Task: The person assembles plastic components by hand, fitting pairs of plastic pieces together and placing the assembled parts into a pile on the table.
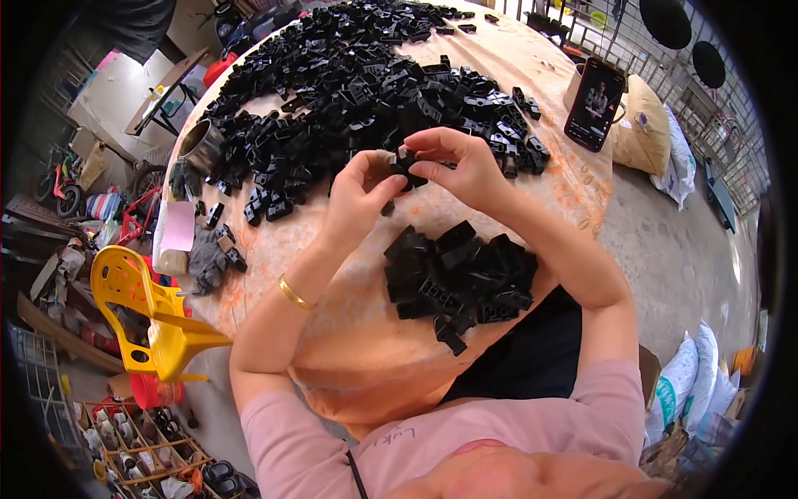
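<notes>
Above the table, my left hand (362, 187) and my right hand (462, 166) meet with thumbs and fingers pinched on one small black plastic part (406, 165). The fingers cover much of that part, so its exact kind does not show. Closer to me lies a loose heap of black plastic pieces (457, 270), some with gridded faces. Beyond my hands a far larger pile of small black plastic parts (349, 91) spreads over the patterned orange tablecloth (332, 333).
A phone (595, 104) leans against a mug at the table's right edge. A metal cup (201, 145), a pink paper (178, 226) and a grey cloth (208, 262) lie along the left edge. A yellow chair (166, 333) stands left; white sacks (677, 382) are at right.
</notes>
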### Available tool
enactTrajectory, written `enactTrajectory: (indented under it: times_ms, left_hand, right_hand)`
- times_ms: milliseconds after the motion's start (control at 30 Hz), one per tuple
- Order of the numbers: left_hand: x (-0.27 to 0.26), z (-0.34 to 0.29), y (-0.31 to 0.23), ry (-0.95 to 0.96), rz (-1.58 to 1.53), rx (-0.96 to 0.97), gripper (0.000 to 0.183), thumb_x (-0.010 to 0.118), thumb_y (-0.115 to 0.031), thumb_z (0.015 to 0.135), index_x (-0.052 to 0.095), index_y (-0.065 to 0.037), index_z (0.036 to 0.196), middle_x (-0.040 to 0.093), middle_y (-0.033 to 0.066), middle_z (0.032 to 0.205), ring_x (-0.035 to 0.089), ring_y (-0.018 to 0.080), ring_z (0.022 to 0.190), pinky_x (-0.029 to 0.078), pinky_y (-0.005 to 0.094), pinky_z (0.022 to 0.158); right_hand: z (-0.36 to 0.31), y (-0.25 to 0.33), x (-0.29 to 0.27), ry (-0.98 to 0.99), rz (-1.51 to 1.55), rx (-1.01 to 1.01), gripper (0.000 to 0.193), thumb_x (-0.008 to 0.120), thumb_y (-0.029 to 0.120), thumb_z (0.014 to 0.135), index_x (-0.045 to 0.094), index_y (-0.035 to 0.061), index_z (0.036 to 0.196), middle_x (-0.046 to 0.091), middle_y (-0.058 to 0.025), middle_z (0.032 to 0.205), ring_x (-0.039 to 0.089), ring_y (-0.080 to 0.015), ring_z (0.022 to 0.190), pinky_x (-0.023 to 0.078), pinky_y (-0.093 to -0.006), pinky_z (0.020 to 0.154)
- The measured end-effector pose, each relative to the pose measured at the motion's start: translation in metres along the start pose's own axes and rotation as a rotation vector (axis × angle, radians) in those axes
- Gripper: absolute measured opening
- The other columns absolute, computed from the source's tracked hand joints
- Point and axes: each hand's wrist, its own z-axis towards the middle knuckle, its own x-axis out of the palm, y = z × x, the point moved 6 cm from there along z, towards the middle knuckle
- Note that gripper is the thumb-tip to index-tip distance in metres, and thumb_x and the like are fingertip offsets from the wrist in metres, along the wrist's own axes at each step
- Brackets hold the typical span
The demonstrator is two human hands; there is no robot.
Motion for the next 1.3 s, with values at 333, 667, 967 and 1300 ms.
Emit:
enactTrajectory:
  times_ms: [333,667,967,1300]
  left_hand:
    - [0.001,0.002,-0.007,0.012,-0.172,0.044,0.025,0.058,0.001,0.083,0.050,0.000,0.106,0.059,0.0043,0.090,0.058,0.0103,0.079,0.050,0.0239,0.071]
    - [0.007,-0.005,-0.001,-0.053,-0.264,-0.008,0.028,0.060,0.001,0.082,0.052,-0.001,0.109,0.061,0.0043,0.093,0.059,0.0102,0.081,0.050,0.0236,0.072]
    - [0.010,-0.009,-0.009,-0.010,-0.357,-0.007,0.027,0.064,-0.003,0.081,0.055,0.000,0.107,0.063,0.0052,0.096,0.058,0.0081,0.084,0.047,0.0197,0.071]
    - [0.020,-0.026,-0.050,0.080,0.084,0.321,0.029,0.071,-0.005,0.075,0.057,-0.001,0.100,0.066,0.0068,0.089,0.060,0.0114,0.072,0.049,0.0223,0.063]
  right_hand:
    - [0.001,0.006,0.001,-0.080,0.206,-0.067,0.024,0.064,0.001,0.080,0.062,0.0022,0.104,0.065,-0.0049,0.095,0.060,-0.0091,0.086,0.050,-0.0233,0.076]
    - [-0.008,0.026,0.001,-0.111,-0.306,-0.334,0.035,0.074,0.013,0.070,0.064,0.0073,0.102,0.065,-0.0084,0.083,0.062,-0.0189,0.071,0.052,-0.0284,0.064]
    - [-0.002,0.013,0.006,0.154,-0.127,-0.006,0.060,0.078,0.020,0.068,0.052,0.0047,0.120,0.061,-0.0077,0.105,0.057,-0.0166,0.098,0.046,-0.0315,0.084]
    - [0.006,-0.012,0.004,0.330,0.334,0.186,0.030,0.061,0.024,0.087,0.061,0.0021,0.107,0.065,-0.0035,0.095,0.059,-0.0082,0.082,0.049,-0.0253,0.071]
